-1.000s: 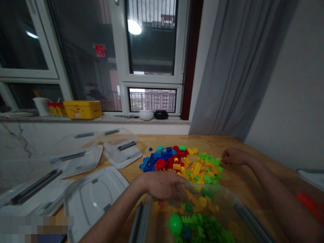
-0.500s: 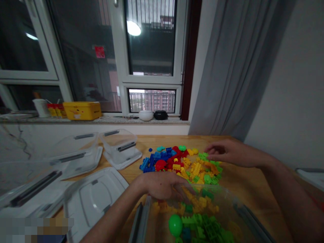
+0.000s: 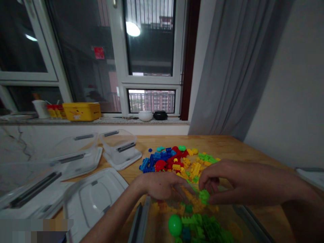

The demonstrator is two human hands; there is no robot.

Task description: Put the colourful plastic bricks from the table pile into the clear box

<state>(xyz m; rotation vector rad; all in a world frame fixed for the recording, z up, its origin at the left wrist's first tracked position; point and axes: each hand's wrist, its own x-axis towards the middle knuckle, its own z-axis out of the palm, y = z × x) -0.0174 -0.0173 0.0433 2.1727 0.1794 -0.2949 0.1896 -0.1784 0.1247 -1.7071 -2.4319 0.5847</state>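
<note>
My right hand [image 3: 222, 185] pinches a light green building block [image 3: 204, 196] above the far side of a clear plastic bin [image 3: 162, 229]. Inside that bin, close to me, lie several green blocks [image 3: 212, 229] and a round green piece [image 3: 175, 225]. My left hand [image 3: 164, 187] rests at the bin's far left rim, its fingers stretched out over yellow pieces; the fingertips show only dimly. Beyond both hands, a loose pile spreads over the table, with blue blocks [image 3: 153, 160], red blocks [image 3: 161, 165], yellow blocks [image 3: 195, 168] and light green blocks [image 3: 207, 157].
On the left stand more clear bins [image 3: 117, 140] with grey clips, beside white lids [image 3: 93, 199]. The wooden table [image 3: 217, 141] reaches to the wall. Along the windowsill sit a yellow box [image 3: 82, 111], a white pot [image 3: 145, 115] and a black pot [image 3: 160, 115].
My right hand has come from the pile's right edge toward me and over the bin, bringing a light green block. My left hand has stayed in place.
</note>
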